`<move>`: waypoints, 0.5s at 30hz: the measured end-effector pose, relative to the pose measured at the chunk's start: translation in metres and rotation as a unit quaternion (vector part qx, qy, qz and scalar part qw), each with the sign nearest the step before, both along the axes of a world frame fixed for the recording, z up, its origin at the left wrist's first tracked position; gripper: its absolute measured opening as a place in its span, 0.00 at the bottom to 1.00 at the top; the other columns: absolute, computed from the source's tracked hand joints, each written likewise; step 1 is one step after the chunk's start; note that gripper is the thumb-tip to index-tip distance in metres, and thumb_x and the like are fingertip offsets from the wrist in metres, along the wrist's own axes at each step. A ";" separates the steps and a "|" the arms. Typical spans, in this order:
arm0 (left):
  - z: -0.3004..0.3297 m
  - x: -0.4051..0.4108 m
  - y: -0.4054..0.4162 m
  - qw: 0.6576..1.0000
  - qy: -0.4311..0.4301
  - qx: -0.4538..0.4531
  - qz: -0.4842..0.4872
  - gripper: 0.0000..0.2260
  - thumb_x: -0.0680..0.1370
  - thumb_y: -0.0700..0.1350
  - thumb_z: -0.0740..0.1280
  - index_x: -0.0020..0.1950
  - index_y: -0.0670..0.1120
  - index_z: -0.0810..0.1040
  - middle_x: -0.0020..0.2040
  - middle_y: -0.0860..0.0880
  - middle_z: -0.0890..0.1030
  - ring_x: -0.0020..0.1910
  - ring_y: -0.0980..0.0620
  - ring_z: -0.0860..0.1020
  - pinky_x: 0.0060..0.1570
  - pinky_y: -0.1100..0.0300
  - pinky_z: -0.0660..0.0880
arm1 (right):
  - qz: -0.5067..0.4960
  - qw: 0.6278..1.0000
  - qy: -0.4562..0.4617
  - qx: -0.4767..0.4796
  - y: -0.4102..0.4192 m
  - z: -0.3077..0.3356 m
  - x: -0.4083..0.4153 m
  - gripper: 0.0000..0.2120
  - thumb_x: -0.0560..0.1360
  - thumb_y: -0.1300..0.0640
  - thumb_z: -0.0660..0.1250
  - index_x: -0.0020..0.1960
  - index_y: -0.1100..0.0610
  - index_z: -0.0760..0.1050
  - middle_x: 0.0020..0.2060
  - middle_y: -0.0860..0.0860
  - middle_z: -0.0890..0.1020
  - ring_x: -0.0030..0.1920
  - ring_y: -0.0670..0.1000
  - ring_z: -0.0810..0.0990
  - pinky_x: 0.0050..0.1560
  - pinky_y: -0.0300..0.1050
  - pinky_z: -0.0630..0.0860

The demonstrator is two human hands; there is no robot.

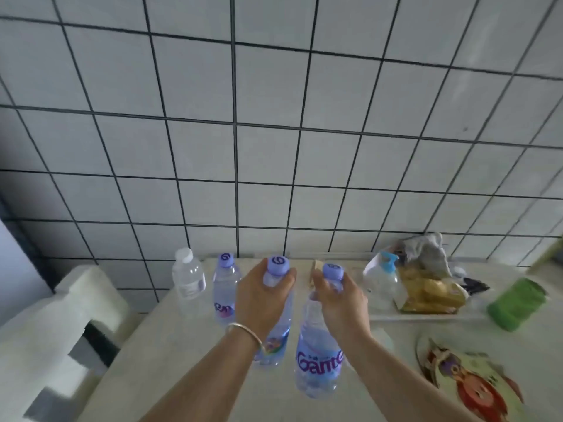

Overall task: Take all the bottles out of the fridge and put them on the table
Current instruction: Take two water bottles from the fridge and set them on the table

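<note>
holding one bottle each, both hands sit low in the middle of the frame over the table point(170, 345). the left hand point(262, 300) wraps the neck of a purple-cap bottle point(275, 336). the right hand point(341, 303) grips another bottle point(318, 360). two more bottles stand to the left: a purple-cap one point(224, 287) and a white-cap one point(187, 274).

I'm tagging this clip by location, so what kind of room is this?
Probably a home kitchen: a white tiled wall behind a pale table, water bottles standing on it, and bagged food beside a jug.
</note>
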State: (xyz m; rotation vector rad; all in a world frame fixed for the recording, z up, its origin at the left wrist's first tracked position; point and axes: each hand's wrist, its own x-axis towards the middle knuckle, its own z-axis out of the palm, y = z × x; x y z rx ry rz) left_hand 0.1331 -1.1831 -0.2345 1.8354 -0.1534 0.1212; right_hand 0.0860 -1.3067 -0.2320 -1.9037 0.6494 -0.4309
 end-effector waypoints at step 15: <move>-0.094 0.099 -0.032 0.993 -0.076 -0.018 0.089 0.10 0.66 0.61 0.64 0.36 0.56 0.73 0.34 0.54 0.78 0.37 0.59 0.75 0.39 0.69 0.69 | -0.007 0.995 -0.094 -0.031 -0.019 -0.097 0.102 0.19 0.68 0.39 0.63 0.43 0.56 0.73 0.37 0.49 0.80 0.41 0.51 0.78 0.43 0.43 0.71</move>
